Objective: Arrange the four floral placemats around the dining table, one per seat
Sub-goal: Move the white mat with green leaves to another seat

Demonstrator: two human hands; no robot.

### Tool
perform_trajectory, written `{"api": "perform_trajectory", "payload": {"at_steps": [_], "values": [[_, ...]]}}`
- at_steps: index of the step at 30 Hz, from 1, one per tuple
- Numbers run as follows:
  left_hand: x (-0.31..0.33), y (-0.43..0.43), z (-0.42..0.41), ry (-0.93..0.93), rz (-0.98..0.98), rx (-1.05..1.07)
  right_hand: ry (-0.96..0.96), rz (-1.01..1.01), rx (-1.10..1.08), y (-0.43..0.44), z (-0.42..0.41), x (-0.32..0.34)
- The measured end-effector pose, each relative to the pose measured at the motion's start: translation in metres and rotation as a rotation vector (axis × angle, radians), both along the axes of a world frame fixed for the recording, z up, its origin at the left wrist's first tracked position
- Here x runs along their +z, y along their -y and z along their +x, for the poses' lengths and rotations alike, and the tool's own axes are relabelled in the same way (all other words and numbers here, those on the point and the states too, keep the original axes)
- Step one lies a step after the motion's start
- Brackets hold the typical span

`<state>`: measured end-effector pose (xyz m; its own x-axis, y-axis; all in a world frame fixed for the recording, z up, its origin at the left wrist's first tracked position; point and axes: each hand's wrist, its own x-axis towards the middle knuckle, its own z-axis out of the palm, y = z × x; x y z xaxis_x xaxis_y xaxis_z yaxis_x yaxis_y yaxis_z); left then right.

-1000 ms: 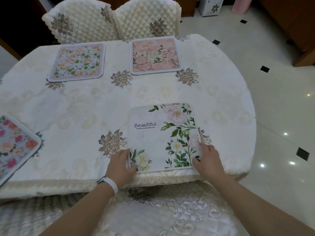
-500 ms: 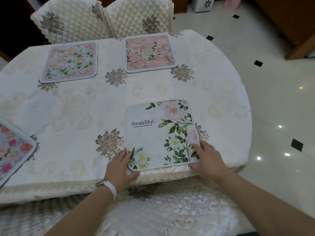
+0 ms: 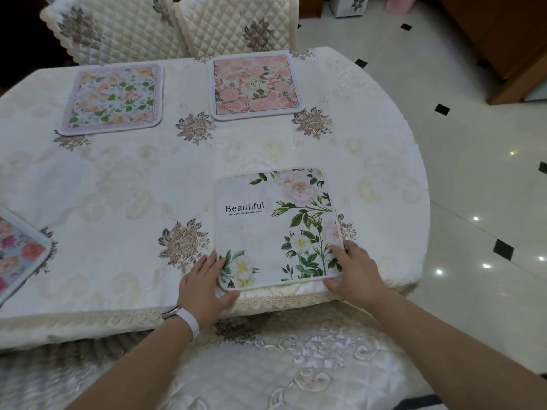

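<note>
1. I am leaning over the dining table (image 3: 207, 173), which is wearing a cream embroidered tablecloth (image 3: 118, 261) with a lace edge along the near side
2. My left hand (image 3: 201, 287) is lying flat with fingers spread on the cloth, its fingertips and thumb touching the near left corner of the white "Beautiful" placemat (image 3: 275, 229); it is pressing against the edge, not closing around it
3. My right hand (image 3: 353, 273) is resting open at the near right corner of the same mat, fingers lying along its right edge and thumb along its near edge, gripping nothing
4. A white wristband (image 3: 189, 319) is sitting on my left wrist
5. That mat is lying flat at the near edge of the table, in front of the cushioned seat (image 3: 296, 365) directly below me
6. The pink floral placemat (image 3: 256, 84) is lying at the far side, before the right-hand quilted chair back (image 3: 233, 22)
7. The green-and-peach floral placemat (image 3: 114, 97) is lying to its left, before the left-hand quilted chair back (image 3: 109, 28)
8. The blue placemat with red flowers (image 3: 20, 255) is showing partly at the left edge of view, near the table's near-left side
9. Glossy tiled floor (image 3: 473, 187) is shining to the right
</note>
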<state>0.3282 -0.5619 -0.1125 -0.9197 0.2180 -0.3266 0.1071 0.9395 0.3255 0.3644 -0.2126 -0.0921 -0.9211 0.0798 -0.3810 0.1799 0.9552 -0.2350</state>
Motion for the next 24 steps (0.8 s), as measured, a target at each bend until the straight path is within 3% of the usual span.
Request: {"api": "perform_trajectory", "payload": {"at_steps": [10, 17, 24], "values": [[0.003, 0.000, 0.000, 0.017, -0.047, -0.014, 0.009, 0.028, 0.018, 0.003, -0.004, 0.006], [0.030, -0.005, -0.011, 0.070, -0.048, -0.002, 0.121, 0.048, -0.024, 0.017, -0.016, 0.014], [0.074, 0.039, -0.012, -0.057, 0.138, -0.050, -0.133, -0.025, -0.020, 0.066, -0.017, 0.044]]}}
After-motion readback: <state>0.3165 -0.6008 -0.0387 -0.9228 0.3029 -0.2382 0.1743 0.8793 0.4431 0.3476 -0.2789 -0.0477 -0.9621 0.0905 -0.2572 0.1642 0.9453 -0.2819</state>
